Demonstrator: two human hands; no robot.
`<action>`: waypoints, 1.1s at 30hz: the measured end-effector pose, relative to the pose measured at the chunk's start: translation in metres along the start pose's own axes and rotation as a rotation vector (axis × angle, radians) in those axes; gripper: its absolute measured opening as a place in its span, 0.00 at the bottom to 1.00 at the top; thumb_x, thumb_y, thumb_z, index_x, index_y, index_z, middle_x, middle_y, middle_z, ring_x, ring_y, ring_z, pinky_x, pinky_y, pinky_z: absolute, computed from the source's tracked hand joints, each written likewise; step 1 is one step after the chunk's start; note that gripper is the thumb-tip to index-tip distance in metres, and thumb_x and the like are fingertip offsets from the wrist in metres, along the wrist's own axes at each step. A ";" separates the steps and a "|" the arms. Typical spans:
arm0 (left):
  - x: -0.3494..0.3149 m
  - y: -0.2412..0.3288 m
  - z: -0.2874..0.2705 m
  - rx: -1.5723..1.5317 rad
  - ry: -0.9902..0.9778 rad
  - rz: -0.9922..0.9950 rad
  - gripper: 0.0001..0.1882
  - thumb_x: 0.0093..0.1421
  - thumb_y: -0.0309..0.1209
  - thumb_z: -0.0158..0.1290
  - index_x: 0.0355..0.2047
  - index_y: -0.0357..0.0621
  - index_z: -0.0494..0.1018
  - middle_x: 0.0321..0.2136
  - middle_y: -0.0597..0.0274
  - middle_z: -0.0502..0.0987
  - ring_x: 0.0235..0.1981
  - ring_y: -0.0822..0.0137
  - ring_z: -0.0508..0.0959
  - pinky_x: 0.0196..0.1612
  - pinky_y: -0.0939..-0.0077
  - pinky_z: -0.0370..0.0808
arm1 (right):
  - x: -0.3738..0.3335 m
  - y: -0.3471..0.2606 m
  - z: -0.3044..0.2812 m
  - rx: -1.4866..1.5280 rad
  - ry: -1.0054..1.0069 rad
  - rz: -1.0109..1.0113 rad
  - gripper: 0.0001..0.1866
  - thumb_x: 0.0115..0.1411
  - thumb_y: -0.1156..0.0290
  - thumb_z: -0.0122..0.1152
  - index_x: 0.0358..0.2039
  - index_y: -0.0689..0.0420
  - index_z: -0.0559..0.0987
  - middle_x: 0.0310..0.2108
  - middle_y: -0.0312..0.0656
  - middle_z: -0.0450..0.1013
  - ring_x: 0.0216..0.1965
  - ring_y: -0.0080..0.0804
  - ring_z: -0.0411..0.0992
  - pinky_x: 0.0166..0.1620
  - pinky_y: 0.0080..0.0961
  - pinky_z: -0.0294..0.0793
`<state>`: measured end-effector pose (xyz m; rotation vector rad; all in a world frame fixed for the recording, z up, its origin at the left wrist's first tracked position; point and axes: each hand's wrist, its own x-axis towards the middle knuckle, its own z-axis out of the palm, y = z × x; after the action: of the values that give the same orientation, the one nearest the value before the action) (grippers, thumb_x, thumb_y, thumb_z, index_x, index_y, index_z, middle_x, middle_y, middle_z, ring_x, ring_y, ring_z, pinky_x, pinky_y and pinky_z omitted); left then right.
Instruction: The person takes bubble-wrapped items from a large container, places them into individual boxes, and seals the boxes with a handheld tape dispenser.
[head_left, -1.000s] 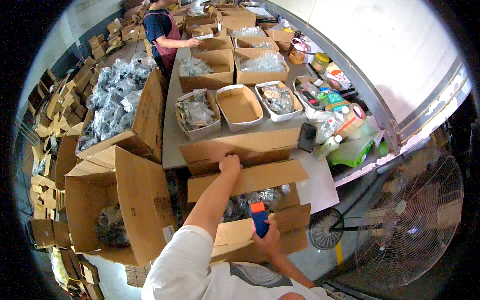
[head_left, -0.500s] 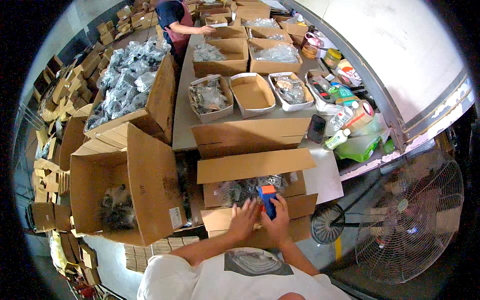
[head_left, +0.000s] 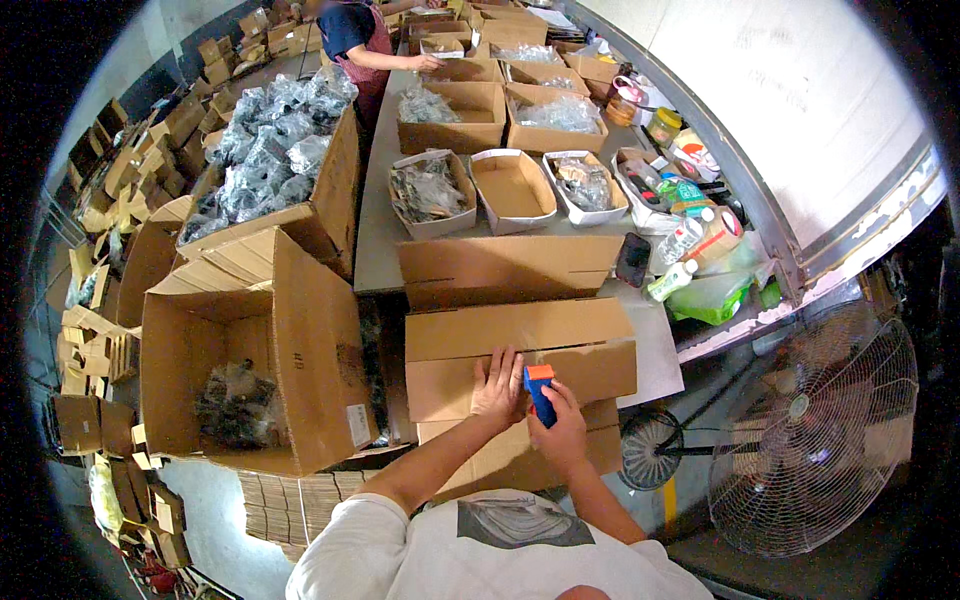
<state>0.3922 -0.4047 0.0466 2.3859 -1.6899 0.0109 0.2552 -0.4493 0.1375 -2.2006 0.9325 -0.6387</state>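
Observation:
In front of me stands a cardboard box (head_left: 590, 370), its near and far long flaps folded inward over the opening and meeting near its middle. The contents are hidden. My left hand (head_left: 497, 388) lies flat on the near flap with fingers spread. Just right of it, my right hand (head_left: 560, 428) is wrapped round a blue-and-orange tape dispenser (head_left: 541, 397), its orange end pointing away from me near the flap seam. Another flap or box panel (head_left: 510, 270) stands up behind the box.
At left, an open carton (head_left: 310, 370) holds bagged dark parts; beyond it, a big carton brims with plastic-wrapped pieces (head_left: 270, 140). Small boxes (head_left: 512, 190) line the table. A phone (head_left: 632, 260) and bottles lie at right, above a fan (head_left: 810, 430). A person (head_left: 365, 55) stands far off.
The near flap has come down over the opening, covering the bagged parts. My left hand now presses flat on it, slightly farther forward; the tape dispenser stays in my right hand.

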 end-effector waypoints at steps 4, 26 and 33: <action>0.003 -0.002 -0.004 -0.052 -0.057 -0.026 0.56 0.42 0.52 0.59 0.63 0.39 0.41 0.62 0.52 0.45 0.64 0.51 0.43 0.60 0.39 0.42 | -0.001 -0.002 0.002 -0.018 -0.008 -0.002 0.25 0.44 0.70 0.64 0.45 0.60 0.72 0.51 0.51 0.66 0.50 0.46 0.67 0.52 0.34 0.66; 0.024 0.002 -0.006 -0.035 -0.314 0.044 0.48 0.51 0.57 0.50 0.63 0.45 0.42 0.65 0.61 0.43 0.66 0.60 0.40 0.61 0.43 0.42 | 0.034 0.052 -0.027 -0.300 -0.762 0.248 0.16 0.47 0.61 0.60 0.29 0.63 0.79 0.28 0.50 0.75 0.32 0.40 0.74 0.39 0.33 0.72; 0.016 0.027 0.017 0.090 -0.048 -0.040 0.36 0.56 0.40 0.46 0.62 0.43 0.48 0.63 0.59 0.48 0.64 0.60 0.47 0.61 0.49 0.46 | 0.113 0.037 -0.001 -0.428 -0.290 -0.304 0.18 0.50 0.66 0.59 0.43 0.57 0.75 0.46 0.48 0.67 0.41 0.45 0.69 0.45 0.33 0.68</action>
<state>0.3705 -0.4312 0.0368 2.5038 -1.6960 0.0244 0.3092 -0.5551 0.1308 -2.7584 0.6287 -0.2494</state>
